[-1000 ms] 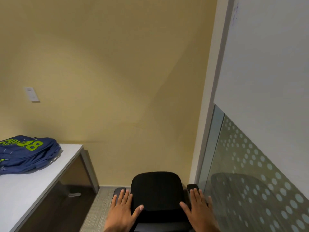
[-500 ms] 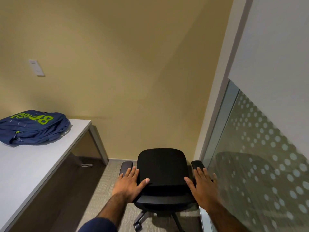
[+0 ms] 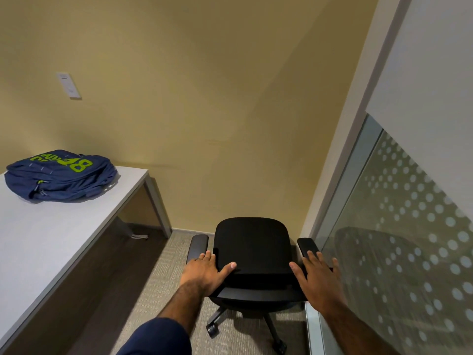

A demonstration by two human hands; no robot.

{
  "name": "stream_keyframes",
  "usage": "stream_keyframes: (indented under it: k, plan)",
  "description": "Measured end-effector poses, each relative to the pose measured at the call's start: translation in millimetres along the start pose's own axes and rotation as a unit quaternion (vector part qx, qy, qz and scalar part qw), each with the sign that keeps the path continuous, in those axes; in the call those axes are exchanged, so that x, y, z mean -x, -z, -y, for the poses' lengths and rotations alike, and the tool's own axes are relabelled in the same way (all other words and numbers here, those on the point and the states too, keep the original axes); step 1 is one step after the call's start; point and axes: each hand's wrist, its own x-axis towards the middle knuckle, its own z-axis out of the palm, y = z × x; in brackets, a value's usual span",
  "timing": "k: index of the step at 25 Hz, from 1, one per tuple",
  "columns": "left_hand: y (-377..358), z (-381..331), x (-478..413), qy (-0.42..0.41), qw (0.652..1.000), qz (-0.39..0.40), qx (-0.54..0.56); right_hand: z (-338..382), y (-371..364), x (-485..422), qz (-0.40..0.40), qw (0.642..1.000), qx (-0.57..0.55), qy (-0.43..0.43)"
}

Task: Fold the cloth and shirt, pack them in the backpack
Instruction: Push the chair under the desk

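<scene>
A: What is different for us over the last second?

B: Mostly our view. It tips down, and we now see the black chair [image 3: 252,242] whole, with its base and castors on the carpet, where a second ago only its top showed. The chair also sits a little further from us, so we judge that we are pushing it toward the wall.

A: And our hands?

B: Both are spread wide, fingers straight, holding nothing. Our left hand [image 3: 204,271] lies flat at the chair's left rear corner, thumb on the black back edge. Our right hand [image 3: 316,275] lies flat at the right rear corner, fingers reaching toward the right armrest [image 3: 308,248].

A: Where is the backpack?

B: The backpack [image 3: 60,175] lies flat on the far end of the white table [image 3: 51,239], to our left and well apart from both hands. It looks zipped shut, though we cannot be sure. It has not moved.

A: The cloth and shirt?

B: Not in view. So no folding has begun — we seem to be moving the chair aside for room at the table, and must turn left next.
</scene>
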Motion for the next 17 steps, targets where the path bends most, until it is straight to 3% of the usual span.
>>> stream_keyframes:
  k: [17]
  plan:
    - [-11.4,27.1,53.2,0.036,0.998,-0.049,-0.016,34.2,-0.6,26.7,-0.007,0.999,0.016,0.032]
